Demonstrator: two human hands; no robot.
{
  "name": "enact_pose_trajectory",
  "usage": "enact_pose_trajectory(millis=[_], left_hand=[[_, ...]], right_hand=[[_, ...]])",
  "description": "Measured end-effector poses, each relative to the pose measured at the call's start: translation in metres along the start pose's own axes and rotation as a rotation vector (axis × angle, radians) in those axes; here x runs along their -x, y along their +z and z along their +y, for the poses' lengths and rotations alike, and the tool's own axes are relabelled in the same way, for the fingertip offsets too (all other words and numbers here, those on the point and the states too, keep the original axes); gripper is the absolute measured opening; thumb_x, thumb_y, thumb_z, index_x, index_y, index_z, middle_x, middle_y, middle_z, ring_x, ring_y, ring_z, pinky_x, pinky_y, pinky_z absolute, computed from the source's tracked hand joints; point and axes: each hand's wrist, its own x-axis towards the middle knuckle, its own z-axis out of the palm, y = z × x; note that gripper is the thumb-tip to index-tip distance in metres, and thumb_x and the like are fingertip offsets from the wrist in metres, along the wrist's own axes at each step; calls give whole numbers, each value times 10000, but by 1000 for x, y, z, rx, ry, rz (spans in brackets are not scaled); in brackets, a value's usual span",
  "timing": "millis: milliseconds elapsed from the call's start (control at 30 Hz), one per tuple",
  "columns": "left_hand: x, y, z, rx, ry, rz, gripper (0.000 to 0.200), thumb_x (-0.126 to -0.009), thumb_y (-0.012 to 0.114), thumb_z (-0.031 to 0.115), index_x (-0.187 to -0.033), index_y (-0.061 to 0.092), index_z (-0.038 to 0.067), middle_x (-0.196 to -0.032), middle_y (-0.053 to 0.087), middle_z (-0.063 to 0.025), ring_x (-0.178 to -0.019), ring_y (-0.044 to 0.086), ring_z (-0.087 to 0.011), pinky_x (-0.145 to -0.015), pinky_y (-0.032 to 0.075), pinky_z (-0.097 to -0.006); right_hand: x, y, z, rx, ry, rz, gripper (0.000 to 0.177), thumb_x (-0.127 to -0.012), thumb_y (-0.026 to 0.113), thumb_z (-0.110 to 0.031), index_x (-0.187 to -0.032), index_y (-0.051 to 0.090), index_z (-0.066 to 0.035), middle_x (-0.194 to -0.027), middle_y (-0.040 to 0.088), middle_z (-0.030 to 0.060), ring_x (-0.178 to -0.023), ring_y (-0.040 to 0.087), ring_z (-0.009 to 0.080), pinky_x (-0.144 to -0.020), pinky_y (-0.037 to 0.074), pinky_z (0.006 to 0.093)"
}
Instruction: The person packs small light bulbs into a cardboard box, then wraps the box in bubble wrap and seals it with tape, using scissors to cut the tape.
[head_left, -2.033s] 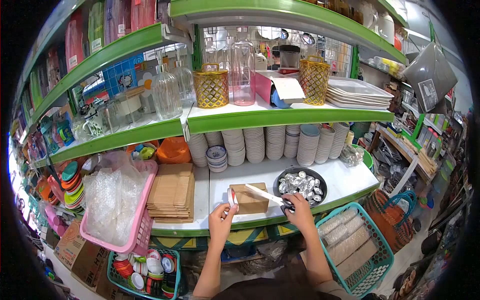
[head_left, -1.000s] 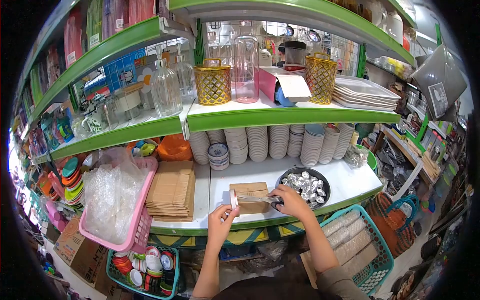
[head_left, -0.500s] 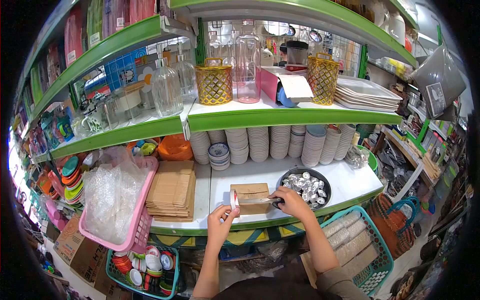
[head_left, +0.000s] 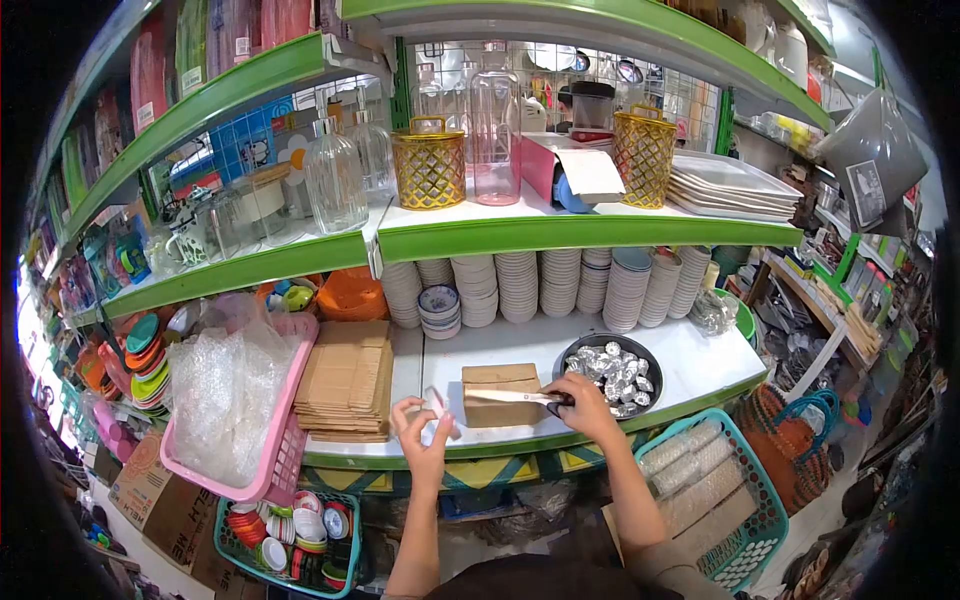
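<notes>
My left hand (head_left: 423, 440) holds a roll of tape (head_left: 437, 402) between its fingers, left of a small brown cardboard box (head_left: 500, 415). My right hand (head_left: 585, 405) grips a pair of scissors (head_left: 515, 396) by the dark handles. The blades point left and lie over the box's top, slightly parted. Just right of that hand is a black bowl (head_left: 657, 385) filled with small silver metal pieces (head_left: 610, 368). Flattened cardboard boxes (head_left: 343, 375) form a stack left of my left hand.
A pink basket (head_left: 288, 440) with bubble wrap stands at the left. Stacked bowls (head_left: 517, 288) line the back, under a green-edged shelf (head_left: 590, 234) with glass bottles and gold canisters. Teal baskets (head_left: 775, 490) sit lower, near my right forearm and at lower left.
My left hand has moved left with the tape roll, away from the box and scissors. The scissor blades, near the tape before, now show parted over the box.
</notes>
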Motion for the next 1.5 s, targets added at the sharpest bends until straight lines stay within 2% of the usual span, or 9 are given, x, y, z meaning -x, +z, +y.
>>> enact_pose_trajectory(millis=[133,200,267,467,667,767,833,1100,1500], left_hand=[[13,13,-55,608,-75,60,100,-839,617,88,-867,634,-6,-1309,454,-151,-1131,524,-257,-927,422,-395],[13,14,-53,1085,-515,124,212,-896,548,88,-1068,583,-31,-1315,463,-134,-1234,472,-270,-948,447,-422],[15,12,-49,1107,-533,99,306,-932,508,95,-1213,506,-24,-1281,492,-125,-1256,455,-264,-917,480,-430],[21,19,-70,1007,-550,98,288,-937,529,118,-1205,537,13,-1265,492,-80,-1167,516,-196,-861,508,-380],[19,14,-67,751,-490,54,155,-888,603,102,-998,617,-6,-1281,475,-90,-1153,504,-215,-833,511,-360],[19,15,-66,528,-273,-5,83,-818,669,53,-884,655,5,-1270,486,-99,-1151,512,-236,-872,491,-356],[17,15,-72,205,-7,-55,216,-694,761,42,-892,674,44,-1264,483,-109,-1196,479,-294,-920,448,-367],[27,14,-67,-13,-82,-66,252,-654,782,82,-882,675,75,-1240,510,-119,-1249,418,-355,-1011,364,-452],[31,12,-65,-230,-22,-191,229,-678,764,103,-889,674,96,-1187,538,-68,-1277,365,-370,-1026,344,-477]], right_hand=[[23,31,17,-243,191,210,363,-656,656,37,-1009,670,-47,-745,588,94,-665,590,209,-642,497,304],[27,46,21,-402,262,406,362,-681,693,-13,-1042,663,-27,-703,590,90,-603,569,165,-590,491,294],[35,50,20,-392,325,420,334,-681,713,-45,-1010,668,-11,-698,596,97,-603,574,177,-590,490,297],[51,66,29,-13,374,428,360,-676,718,-128,-1019,647,-46,-778,616,141,-684,602,277,-644,498,366],[52,63,16,140,475,361,341,-682,709,-123,-997,603,-47,-901,603,154,-862,583,331,-752,473,425],[53,70,21,162,468,377,339,-684,713,-108,-993,597,-31,-919,591,165,-922,560,349,-798,458,431],[54,71,21,164,461,391,340,-687,714,-97,-997,596,-21,-924,583,173,-943,549,358,-817,451,432],[54,78,14,222,434,433,362,-768,663,-55,-1086,570,92,-1020,517,229,-1032,475,380,-889,416,439],[49,75,11,307,496,341,385,-783,635,-41,-1130,557,106,-1032,508,236,-1019,470,383,-855,431,440]])
